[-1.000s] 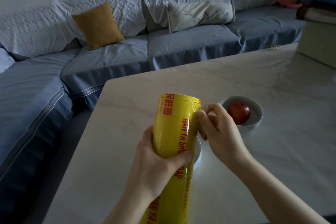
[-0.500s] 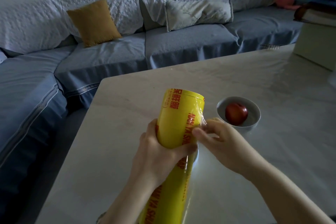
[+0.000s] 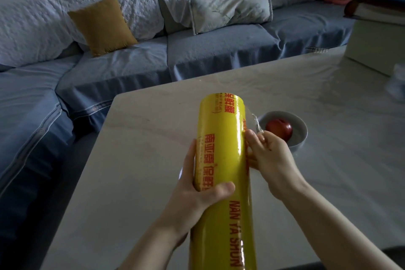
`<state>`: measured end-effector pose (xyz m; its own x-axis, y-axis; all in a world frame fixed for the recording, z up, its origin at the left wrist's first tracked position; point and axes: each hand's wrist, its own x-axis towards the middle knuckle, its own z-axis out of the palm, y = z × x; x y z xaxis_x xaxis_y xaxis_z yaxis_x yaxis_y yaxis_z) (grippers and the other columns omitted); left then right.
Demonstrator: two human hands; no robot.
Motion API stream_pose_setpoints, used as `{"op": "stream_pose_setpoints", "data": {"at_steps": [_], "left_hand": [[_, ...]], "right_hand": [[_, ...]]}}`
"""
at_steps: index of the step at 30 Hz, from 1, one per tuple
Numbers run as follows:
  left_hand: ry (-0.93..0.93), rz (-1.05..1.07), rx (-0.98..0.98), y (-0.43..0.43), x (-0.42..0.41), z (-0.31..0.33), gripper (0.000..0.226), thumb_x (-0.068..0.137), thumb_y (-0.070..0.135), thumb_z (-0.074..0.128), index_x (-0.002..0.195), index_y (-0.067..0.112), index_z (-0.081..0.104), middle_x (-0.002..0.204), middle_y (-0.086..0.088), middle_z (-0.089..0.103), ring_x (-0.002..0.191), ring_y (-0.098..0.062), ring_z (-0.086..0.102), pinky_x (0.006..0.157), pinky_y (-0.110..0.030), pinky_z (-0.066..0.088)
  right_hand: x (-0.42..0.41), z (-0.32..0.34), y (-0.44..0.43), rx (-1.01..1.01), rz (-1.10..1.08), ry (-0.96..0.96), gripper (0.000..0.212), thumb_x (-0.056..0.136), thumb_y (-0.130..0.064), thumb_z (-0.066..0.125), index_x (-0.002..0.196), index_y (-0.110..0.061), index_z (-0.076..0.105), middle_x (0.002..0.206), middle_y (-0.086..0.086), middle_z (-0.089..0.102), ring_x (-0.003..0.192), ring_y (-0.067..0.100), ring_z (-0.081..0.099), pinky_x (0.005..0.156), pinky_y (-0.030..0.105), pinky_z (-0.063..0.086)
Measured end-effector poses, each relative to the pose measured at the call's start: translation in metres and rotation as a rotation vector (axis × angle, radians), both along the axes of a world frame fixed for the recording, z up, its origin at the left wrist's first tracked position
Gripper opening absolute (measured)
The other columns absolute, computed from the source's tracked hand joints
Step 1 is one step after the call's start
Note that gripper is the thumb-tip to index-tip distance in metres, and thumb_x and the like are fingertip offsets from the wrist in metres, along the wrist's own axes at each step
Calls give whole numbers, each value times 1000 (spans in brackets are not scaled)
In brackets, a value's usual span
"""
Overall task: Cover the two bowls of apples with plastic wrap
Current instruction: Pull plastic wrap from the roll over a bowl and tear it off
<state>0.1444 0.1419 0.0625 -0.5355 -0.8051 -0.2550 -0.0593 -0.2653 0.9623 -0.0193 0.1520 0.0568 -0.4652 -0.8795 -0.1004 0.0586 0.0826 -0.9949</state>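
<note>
Table (image 3: 153,138), wrap roll (image 3: 221,138) in left hand (image 3: 197,193)

head view looks forward and down, close over the table (image 3: 135,142).

The left hand (image 3: 197,195) and right hand (image 3: 271,160) are bare; the left forearm (image 3: 153,245) and right forearm (image 3: 341,230) are slim and unsleeved to the view's lower edge
</note>
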Motion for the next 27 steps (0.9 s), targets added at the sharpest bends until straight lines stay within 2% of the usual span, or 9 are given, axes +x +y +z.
{"op": "stream_pose_setpoints", "data": {"at_steps": [3,6,9,12,14,17,20,23,27], "left_hand": [[39,54,18,-2,3,-6,100,45,26,80,132,50,36,102,0,71,90,-30,70,66,-40,58],[9,39,18,-8,10,-6,100,45,25,81,132,48,38,102,-2,70,89,-32,70,65,-41,58],[-12,45,0,-11,14,-5,101,42,24,81,131,47,40,97,-1,72,85,-31,71,61,-37,57],[-23,59,-34,-12,17,-5,101,41,25,81,130,48,39,96,0,72,84,-30,71,61,-37,57],[-30,65,-47,-12,18,-5,100,42,26,81,130,48,40,97,0,72,84,-30,71,61,-38,57],[-43,66,-49,-13,22,-6,99,41,29,80,130,48,41,99,2,71,85,-30,71,61,-38,57],[-41,58,-47,-14,24,-6,91,42,30,79,125,48,45,98,2,72,85,-29,71,61,-37,58],[-36,79,-49,-16,25,-5,87,43,31,79,123,47,47,96,2,72,84,-28,71,59,-35,57],[-55,98,-57,-19,27,-5,92,42,32,80,126,46,45,97,2,72,85,-29,71,61,-38,58]], "right_hand": [[3,-2,2,-23,-32,133,26,90,-27,53,76,-7,46,72,10,50,71,20,55,77,46,53],[-1,-6,7,-28,-19,176,26,92,-22,51,70,-11,40,61,-2,52,60,8,60,68,37,50],[-1,-7,11,-68,90,-92,23,96,-18,42,75,-10,38,49,-3,47,45,6,52,62,32,50],[1,-3,14,-35,263,-393,20,92,-26,45,82,-8,47,55,-2,42,46,6,45,54,20,51],[0,-3,14,50,408,-361,26,77,-30,59,86,-6,54,59,-3,51,50,6,51,54,17,51],[-4,-2,15,155,538,-211,31,62,-37,65,71,-9,57,60,0,51,51,6,49,53,14,47],[-4,-4,20,115,578,-136,30,67,-39,58,70,-10,60,60,-6,59,55,2,56,57,12,46],[-1,-10,24,-12,541,-97,26,73,-33,55,69,-9,46,61,-6,60,64,7,59,67,18,50],[4,-13,28,-1,572,-267,27,71,-27,57,84,-7,43,51,-4,55,52,11,51,56,20,48]]}}
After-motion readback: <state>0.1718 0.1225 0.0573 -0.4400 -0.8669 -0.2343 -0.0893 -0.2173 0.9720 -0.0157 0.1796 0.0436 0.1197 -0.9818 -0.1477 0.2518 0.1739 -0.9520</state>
